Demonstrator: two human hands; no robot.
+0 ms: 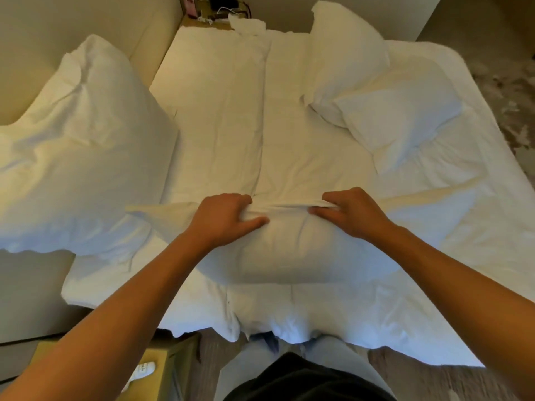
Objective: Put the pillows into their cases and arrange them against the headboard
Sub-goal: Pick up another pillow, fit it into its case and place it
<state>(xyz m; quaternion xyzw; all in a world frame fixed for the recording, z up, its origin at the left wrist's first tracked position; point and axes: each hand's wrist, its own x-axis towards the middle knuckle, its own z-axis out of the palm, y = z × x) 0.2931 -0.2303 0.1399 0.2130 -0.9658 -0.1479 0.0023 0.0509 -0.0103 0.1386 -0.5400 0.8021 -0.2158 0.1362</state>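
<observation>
Head view, looking down over the bed (225,117), white sheets throughout. Centre, low: a pillow (295,250) lies across the near part of the bed, half swallowed by its pillowcase (286,208), whose open edge is bunched along the pillow's 12 o'clock side. Left hand (224,218) curled, fingers pinching a fold of that case edge, thumb flat on the pillow. Right hand (348,211) likewise closed on the case edge, fingers hooked under the hem. The two hands are close together, cloth taut between them. At 10 o'clock, a large cased pillow (86,146) lies against the beige headboard (86,21). At 2 o'clock, two more pillows (385,105) overlap on the bed. Bedside clutter at 12 o'clock, too small to identify.
</observation>
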